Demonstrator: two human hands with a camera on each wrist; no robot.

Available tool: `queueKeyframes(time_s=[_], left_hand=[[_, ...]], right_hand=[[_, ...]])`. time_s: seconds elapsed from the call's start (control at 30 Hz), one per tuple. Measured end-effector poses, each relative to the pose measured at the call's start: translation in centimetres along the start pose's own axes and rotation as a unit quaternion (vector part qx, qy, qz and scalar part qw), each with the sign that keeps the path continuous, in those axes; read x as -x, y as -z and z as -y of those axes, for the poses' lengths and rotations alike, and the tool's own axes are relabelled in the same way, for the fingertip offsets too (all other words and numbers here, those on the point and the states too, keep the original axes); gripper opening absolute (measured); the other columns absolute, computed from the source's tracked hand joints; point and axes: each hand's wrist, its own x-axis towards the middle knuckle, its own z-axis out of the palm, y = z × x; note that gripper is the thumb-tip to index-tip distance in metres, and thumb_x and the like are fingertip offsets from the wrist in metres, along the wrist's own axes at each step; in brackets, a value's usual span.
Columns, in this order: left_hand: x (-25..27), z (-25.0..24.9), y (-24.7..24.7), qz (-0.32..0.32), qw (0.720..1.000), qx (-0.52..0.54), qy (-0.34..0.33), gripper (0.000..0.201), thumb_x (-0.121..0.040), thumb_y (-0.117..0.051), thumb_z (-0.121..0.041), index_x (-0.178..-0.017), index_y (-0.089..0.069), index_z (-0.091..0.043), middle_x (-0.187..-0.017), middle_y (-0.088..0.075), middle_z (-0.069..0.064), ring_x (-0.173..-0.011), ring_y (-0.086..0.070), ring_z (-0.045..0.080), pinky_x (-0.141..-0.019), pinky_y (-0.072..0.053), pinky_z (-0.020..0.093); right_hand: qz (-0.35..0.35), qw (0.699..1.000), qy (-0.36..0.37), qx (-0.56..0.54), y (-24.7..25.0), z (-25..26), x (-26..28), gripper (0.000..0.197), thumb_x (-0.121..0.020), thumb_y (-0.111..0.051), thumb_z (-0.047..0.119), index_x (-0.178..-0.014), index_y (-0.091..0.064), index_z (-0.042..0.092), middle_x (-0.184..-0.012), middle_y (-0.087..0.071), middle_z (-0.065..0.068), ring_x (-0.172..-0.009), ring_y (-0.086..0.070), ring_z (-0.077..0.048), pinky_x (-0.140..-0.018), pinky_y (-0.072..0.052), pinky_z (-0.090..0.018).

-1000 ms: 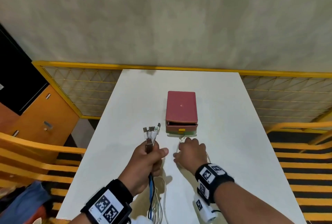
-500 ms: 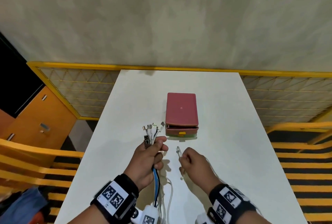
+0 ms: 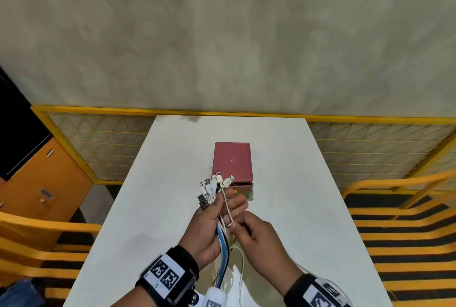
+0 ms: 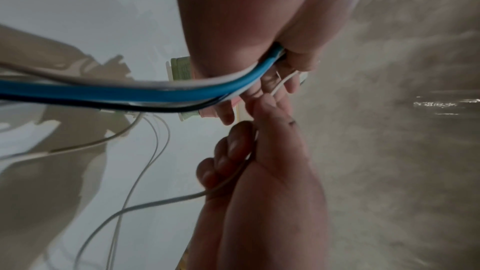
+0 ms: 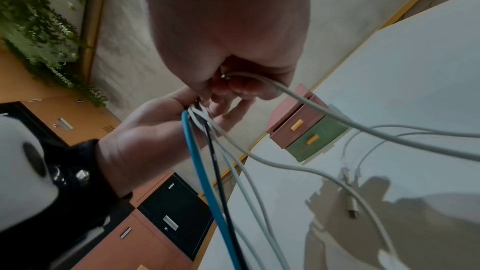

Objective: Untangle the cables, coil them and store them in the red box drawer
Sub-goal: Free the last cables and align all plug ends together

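White and blue cables (image 3: 223,240) stay bunched in the left hand (image 3: 209,223) — plugs aligned for coiling — while the right hand (image 3: 256,235) pinches one thin white cable (image 3: 226,204).

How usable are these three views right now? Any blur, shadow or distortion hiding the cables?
Head view: sharp and evenly lit, though the wide lens bows the table edges; the cable bundle reads clearly. Left wrist view: dim, with the right hand soft and the wall streaked by motion. Right wrist view: the left hand is blurred at close range, and hard shadows fall across the table.
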Motion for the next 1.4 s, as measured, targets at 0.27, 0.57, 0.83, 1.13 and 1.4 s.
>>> queueKeyframes(time_s=[0.27, 0.57, 0.83, 1.13, 1.4], left_hand=[[0.6, 0.2, -0.5, 0.016, 0.999, -0.034, -0.027, 0.03, -0.085, -0.06, -0.026, -0.106, -0.064, -0.005, -0.069, -0.064, 0.009, -0.065, -0.068, 0.023, -0.058, -0.05, 0.033], [0.0, 0.0, 0.1, -0.041, 0.995, -0.028, -0.085, 0.023, -0.102, -0.049, -0.023, -0.095, -0.062, -0.006, -0.061, -0.052, 0.005, -0.055, -0.058, 0.019, -0.087, -0.053, 0.048], [1.7, 1.2, -0.8, -0.014, 0.997, -0.049, -0.062, 0.022, -0.101, -0.048, -0.022, -0.094, -0.059, -0.004, -0.058, -0.048, 0.008, -0.05, -0.056, 0.02, -0.07, -0.057, 0.042], [2.9, 1.3, 3.9, -0.011, 0.979, -0.199, 0.032, 0.019, -0.101, -0.051, -0.024, -0.097, -0.054, -0.006, -0.053, -0.033, 0.0, -0.043, -0.033, 0.014, -0.046, -0.03, 0.025], [6.8, 2.0, 12.4, -0.006, 0.829, -0.545, 0.122, 0.029, -0.082, -0.072, -0.037, -0.066, -0.056, -0.019, -0.053, -0.056, 0.002, -0.043, -0.046, 0.015, -0.046, -0.035, 0.022]], right_hand=[[0.017, 1.0, 0.001, 0.011, 0.1, -0.4, 1.6, 0.012, -0.09, -0.057, 0.034, -0.081, -0.057, 0.027, -0.066, -0.06, 0.01, -0.063, -0.053, -0.007, -0.06, -0.039, -0.026], [-0.028, 0.983, -0.156, -0.097, 2.2, -0.7, 2.3, 0.038, -0.096, -0.056, 0.036, -0.068, -0.067, 0.011, -0.067, -0.067, -0.001, -0.063, -0.058, -0.011, -0.066, -0.047, -0.032], [0.11, 0.852, -0.385, -0.337, 0.2, -0.3, 0.9, 0.038, -0.096, -0.046, 0.048, -0.082, -0.068, 0.02, -0.069, -0.064, 0.001, -0.058, -0.053, -0.011, -0.056, -0.037, -0.025], [0.007, 0.765, -0.392, -0.51, 2.2, -0.3, -2.8, 0.017, -0.094, -0.049, 0.023, -0.08, -0.057, 0.017, -0.066, -0.067, -0.003, -0.064, -0.059, -0.019, -0.073, -0.046, -0.036], [-0.054, 0.764, -0.373, -0.524, 4.9, -0.4, -4.8, 0.028, -0.102, -0.042, 0.029, -0.082, -0.057, 0.016, -0.065, -0.068, -0.005, -0.061, -0.063, -0.022, -0.071, -0.049, -0.036]])
